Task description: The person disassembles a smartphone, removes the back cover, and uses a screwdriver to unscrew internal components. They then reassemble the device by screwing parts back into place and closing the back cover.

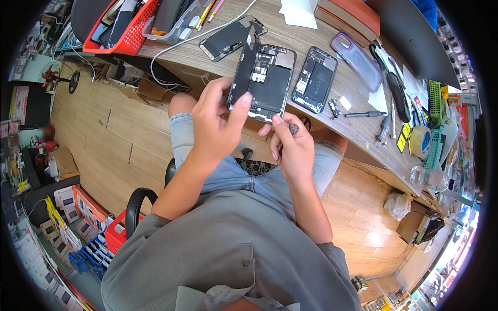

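My left hand [220,116] is closed round the left side of an opened smartphone [272,85], its thumb across the lower left. The phone's dark screen panel [245,72] stands tilted up along the left edge, and circuit boards and a black battery show inside. At the phone's bottom edge, my right hand [294,147] touches the frame with its thumb. The same hand grips a thin dark tool, probably a screwdriver [293,129], with only its rounded end showing. A second opened phone body [315,80] lies on the desk just right of the held one.
Behind the held phone lies a loose screen [228,39]. A red basket [132,33] stands at the far left. Rightward are a purple-edged phone case [358,62], a dark pen-like tool [365,114], small parts [333,108] and tape [419,141]. A white cable [181,44] crosses the desk edge.
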Motion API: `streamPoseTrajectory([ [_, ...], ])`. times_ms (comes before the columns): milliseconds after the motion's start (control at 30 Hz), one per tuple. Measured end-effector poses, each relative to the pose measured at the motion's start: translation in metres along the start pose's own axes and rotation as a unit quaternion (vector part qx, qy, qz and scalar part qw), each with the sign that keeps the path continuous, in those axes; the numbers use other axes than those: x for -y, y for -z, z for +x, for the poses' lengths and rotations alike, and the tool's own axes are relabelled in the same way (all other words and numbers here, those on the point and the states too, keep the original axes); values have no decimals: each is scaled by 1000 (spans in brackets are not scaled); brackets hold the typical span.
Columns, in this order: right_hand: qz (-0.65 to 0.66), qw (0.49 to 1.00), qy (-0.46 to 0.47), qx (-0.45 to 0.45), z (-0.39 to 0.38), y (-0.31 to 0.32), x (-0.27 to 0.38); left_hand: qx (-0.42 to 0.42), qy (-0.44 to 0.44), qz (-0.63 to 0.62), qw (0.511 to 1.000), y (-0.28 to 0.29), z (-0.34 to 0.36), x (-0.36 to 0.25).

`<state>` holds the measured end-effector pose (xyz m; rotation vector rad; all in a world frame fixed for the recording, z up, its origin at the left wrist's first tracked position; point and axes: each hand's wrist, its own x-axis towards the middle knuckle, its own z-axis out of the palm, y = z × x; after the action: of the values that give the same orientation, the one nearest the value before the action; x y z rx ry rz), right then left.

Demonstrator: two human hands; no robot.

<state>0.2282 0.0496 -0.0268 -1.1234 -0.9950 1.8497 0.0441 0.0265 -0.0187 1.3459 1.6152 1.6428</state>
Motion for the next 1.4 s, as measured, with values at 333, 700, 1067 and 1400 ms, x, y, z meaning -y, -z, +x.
streamPoseTrajectory([
  [333,-45,998,13,52,-44,-1,-13,98,127,-245,956,32,-15,-19],
  [700,-134,986,0,95,-78,6,-24,136,269,-375,877,49,-47,-19],
  [1067,-150,982,5,110,-97,19,-34,170,360,-453,798,52,-61,-17],
  [1400,-129,987,29,96,-109,49,-31,197,367,-468,779,44,-70,-14],
])
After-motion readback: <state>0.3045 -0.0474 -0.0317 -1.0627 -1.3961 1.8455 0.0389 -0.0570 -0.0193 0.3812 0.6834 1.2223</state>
